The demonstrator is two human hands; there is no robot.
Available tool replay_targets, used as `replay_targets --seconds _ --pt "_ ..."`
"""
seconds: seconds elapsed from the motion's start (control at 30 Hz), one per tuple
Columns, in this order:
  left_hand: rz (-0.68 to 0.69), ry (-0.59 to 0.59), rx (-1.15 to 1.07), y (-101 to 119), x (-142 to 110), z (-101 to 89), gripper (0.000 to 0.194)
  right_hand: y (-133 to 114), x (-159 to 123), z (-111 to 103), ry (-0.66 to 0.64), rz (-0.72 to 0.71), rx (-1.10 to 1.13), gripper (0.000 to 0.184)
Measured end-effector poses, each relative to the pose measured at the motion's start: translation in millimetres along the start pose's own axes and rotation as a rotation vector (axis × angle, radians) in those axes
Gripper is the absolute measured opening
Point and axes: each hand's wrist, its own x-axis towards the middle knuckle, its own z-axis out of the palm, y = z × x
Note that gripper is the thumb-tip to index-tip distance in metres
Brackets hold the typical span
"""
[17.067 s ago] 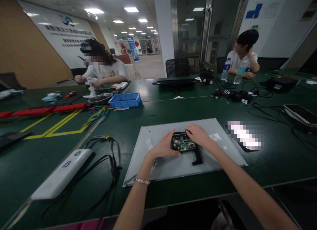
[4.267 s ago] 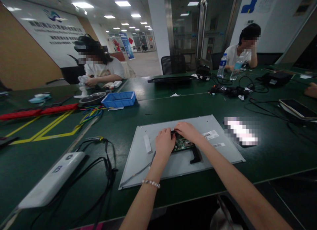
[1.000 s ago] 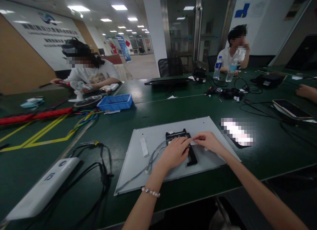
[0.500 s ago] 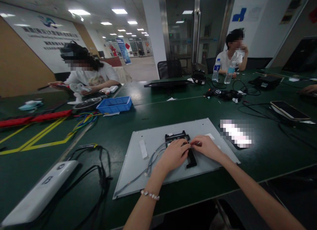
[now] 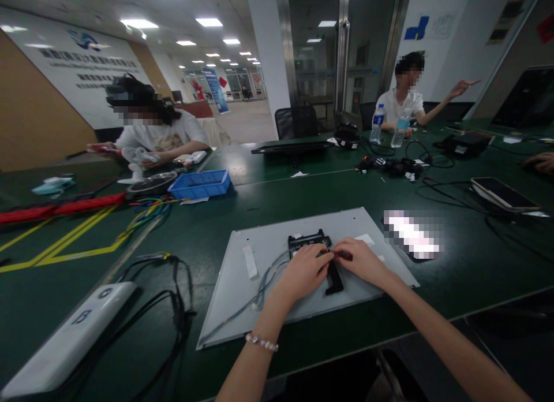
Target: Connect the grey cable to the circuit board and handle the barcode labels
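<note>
A pale grey flat panel [image 5: 234, 298] lies on the table in front of me. On its middle sits a black plastic frame [image 5: 334, 283], its centre covered by my fingers. My left hand [image 5: 305, 269] is bent over the frame, thumb and fingertips pressed together at its right side. From the right, my right hand [image 5: 359, 257] meets those fingertips in a pinch. Something small and dark shows at its fingers, too hidden to name. Grey wires [image 5: 266, 278] run from the frame under my left wrist. A white strip [image 5: 250, 262] is on the panel's left part.
A phone with a blurred screen [image 5: 411, 234] lies right of the panel. To the left are a white power bank-like block [image 5: 71, 338], black cables [image 5: 175, 298] and a blue bin [image 5: 201, 185]. Bottles [image 5: 401, 130] stand farther back. Two people sit across the table.
My hands stay over the black frame; the right fingers have shifted slightly. The person at the far right has stretched an arm out to the side, away from the face.
</note>
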Motion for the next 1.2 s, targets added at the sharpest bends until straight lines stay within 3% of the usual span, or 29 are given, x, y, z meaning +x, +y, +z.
replay_targets --seconds 0.33,0.87,1.03,1.2 --pt "0.01 0.015 0.005 -0.3 0.3 0.7 0.027 6.0 -0.7 3.1 0.027 -0.022 -0.023 0.014" --pt "-0.055 0.067 -0.065 -3.7 0.7 -2.3 0.031 4.2 -5.3 -11.7 0.116 -0.006 0.025 0.016" --pt "-0.254 0.224 -0.073 -26.5 -2.7 -20.8 0.03 9.0 -5.9 -11.3 0.109 0.001 0.036 0.017" --pt "-0.485 0.326 -0.001 -72.0 -24.2 -39.1 0.03 7.2 -6.2 -12.1 0.112 0.0 0.013 0.018"
